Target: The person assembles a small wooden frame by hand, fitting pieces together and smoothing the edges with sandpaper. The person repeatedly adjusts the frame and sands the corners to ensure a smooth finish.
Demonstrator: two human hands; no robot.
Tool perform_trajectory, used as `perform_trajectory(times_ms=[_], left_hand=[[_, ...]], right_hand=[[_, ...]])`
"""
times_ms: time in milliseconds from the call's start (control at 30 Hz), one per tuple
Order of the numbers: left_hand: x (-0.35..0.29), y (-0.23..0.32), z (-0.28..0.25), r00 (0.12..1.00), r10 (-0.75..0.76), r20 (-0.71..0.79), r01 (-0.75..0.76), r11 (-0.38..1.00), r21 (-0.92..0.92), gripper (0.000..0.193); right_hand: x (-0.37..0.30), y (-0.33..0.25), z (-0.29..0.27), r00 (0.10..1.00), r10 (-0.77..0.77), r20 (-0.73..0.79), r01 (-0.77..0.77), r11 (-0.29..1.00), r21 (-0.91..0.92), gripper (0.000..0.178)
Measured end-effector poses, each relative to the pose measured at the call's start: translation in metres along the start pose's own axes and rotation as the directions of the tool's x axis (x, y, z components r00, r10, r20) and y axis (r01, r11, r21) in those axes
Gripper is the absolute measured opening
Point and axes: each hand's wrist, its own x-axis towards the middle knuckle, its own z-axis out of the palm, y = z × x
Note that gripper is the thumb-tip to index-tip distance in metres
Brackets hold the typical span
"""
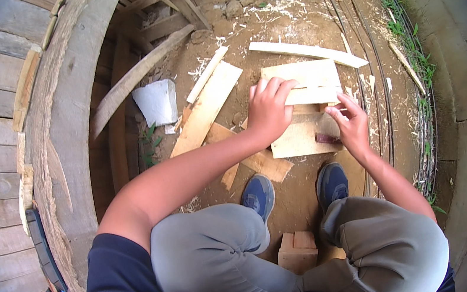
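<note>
You're squatting over a small wooden block [297,250] between your blue shoes [258,195]. Your right hand [351,123] has its fingers curled on the edge of a pale board [298,137] on the dirt. Your left hand [269,108] lies flat, fingers spread, pressing a narrow strip [313,95] down. Farther out there's a long plank [207,106].

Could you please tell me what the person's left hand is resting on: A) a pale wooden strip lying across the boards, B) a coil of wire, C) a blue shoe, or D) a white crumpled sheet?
A: the left hand lies flat with its fingers over the pale wooden strip that crosses the stacked boards, well away from the shoes and the white sheet.
</note>
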Motion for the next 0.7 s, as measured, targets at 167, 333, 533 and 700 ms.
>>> perform_trajectory(times_ms=[167,333,533,700], left_hand=[[-0.0019,0.0012,-0.0011,1.000,0.001,0.009,-0.001,1.000,-0.008,0.048],[-0.0040,0.0022,-0.0036,1.000,0.000,0.012,0.000,1.000,0.005,0.048],[-0.0043,0.0025,-0.0029,1.000,0.004,0.013,-0.004,1.000,0.011,0.048],[-0.0033,0.0028,-0.0019,1.000,0.013,0.008,-0.013,1.000,0.004,0.047]], right_hand=[[-0.0018,0.0008,-0.0023,1.000,-0.028,-0.001,0.028,1.000,-0.014,0.049],[-0.0015,0.0002,-0.0029,0.996,-0.084,0.007,0.084,0.990,-0.117,0.041],[-0.0016,-0.0053,-0.0070,0.992,-0.120,0.032,0.123,0.985,-0.117,0.039],[-0.0007,-0.0040,-0.0069,1.000,-0.018,0.011,0.018,1.000,0.016,0.038]])
